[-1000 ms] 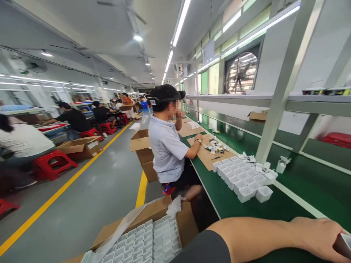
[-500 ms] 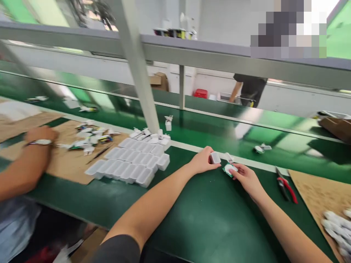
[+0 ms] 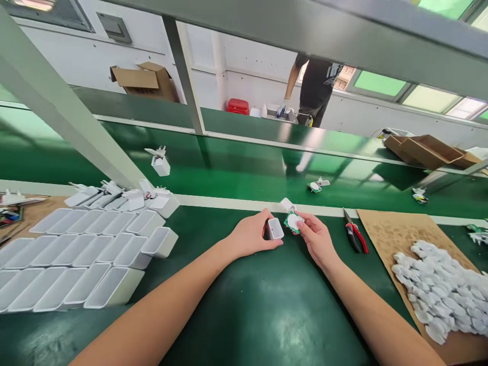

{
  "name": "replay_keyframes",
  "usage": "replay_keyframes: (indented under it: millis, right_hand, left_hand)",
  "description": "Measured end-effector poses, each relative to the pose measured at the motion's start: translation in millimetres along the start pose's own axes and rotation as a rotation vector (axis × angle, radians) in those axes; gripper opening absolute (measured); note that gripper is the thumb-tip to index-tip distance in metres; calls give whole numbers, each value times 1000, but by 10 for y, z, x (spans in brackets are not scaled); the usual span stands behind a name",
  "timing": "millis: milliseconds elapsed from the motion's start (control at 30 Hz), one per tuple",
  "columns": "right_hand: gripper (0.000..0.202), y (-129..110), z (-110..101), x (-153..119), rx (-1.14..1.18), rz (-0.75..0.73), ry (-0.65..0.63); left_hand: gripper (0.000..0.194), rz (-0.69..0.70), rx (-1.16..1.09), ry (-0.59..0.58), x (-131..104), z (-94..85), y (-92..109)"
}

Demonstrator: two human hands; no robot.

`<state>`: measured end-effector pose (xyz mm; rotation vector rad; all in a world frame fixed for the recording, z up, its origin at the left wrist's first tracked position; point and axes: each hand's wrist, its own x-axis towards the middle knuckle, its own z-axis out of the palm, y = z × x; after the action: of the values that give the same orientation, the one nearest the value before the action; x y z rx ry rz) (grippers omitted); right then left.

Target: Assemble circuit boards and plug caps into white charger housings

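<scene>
My left hand [image 3: 253, 234] is closed around a small white plastic case [image 3: 275, 229], its open end facing me. Just to the right, my right hand [image 3: 314, 236] pinches a green circuit board [image 3: 293, 222] with a round white part on it. A small white piece [image 3: 287, 204] hangs at the board's far edge. Board and case are apart, a short gap between them. Both hands are held over the green bench [image 3: 244, 305].
Rows of open white cases [image 3: 110, 290] stand at left, with plug-ended ones [image 3: 163, 201] behind. Pliers [image 3: 354, 231] with red and black handles lie right of my hand, beside cardboard [image 3: 381, 223] bearing a white heap [image 3: 442, 290]. Boards [image 3: 315, 186] lie on the green belt [image 3: 244, 173]. Another person [image 3: 316, 86] stands beyond.
My view has swung right and downward, so the co-worker's arm at left is out of sight. My hands still hold the case and the board, the two now closer together.
</scene>
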<state>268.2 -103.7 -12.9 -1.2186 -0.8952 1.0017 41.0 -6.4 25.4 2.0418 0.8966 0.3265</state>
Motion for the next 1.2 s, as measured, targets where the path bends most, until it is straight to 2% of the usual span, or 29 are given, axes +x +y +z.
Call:
replay_keyframes:
  millis: [167,333,400,633,767,900,1200]
  right_hand:
    - [41,27,-7,-54,5,-46,-76]
    - [40,9,67,-196,-198,-327,-153]
    - [43,-4,76,-253,-287,-420,-146]
    - [56,-65,1,-345,-528,-604,-119]
    - [66,-169,52,-357,-664,-761,-133]
    - [64,-242,127,-362,-736,-883,-110]
    - [69,-228,120,-372,-756,-956,-118]
  left_hand:
    - [52,-4,-24,-3,6,-1,-29]
    - [48,111,-95,-6,1,-10,-105]
    - [46,162,-129,-2,2,-9,-115]
    - [47,267,-138,-16,-7,-2,-106]
    - [47,314,-115,-27,-6,16,-124]
    - [45,340,-124,-16,6,49,-154]
    - [43,403,-84,9,1,89,-166]
